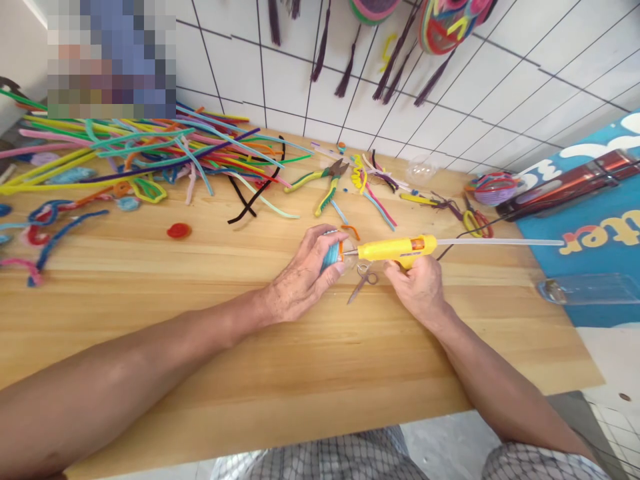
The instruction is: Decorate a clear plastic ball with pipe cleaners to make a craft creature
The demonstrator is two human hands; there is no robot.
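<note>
White tiles [285,103] with dark joints rise behind a wooden table [280,380], and dark tassels [347,73] hang before them.

Near the table's middle, the left hand [305,273] has its grip closed round a small ball [330,257], held between thumb and fingers. Light-blue strands and an orange strip show on the ball, with a clear part on the side towards the right hand [420,287]. That hand's grip is wrapped about the handle of a yellow glue gun [395,251]. Its nozzle points at the orange strip; whether the tip touches cannot be told. A pale glue stick [500,243] juts from the gun's rear, and a dark cord [446,253] runs behind it.

Small metal scissors [361,283] lie on the table between the hands. Just beyond the ball is a bent orange piece [352,231]; farther back lie pliers [323,185] with green and yellow handles. Many coloured pipe cleaners [170,150] heap up at the back left, a red disc [179,231] in front of them. At the back right are a clear shell [421,170], a striped ball [494,189] and yellow-and-red scissors [477,224]. A blue sheet [550,257] with lettering covers the right end, a clear case [595,289] on it.
</note>
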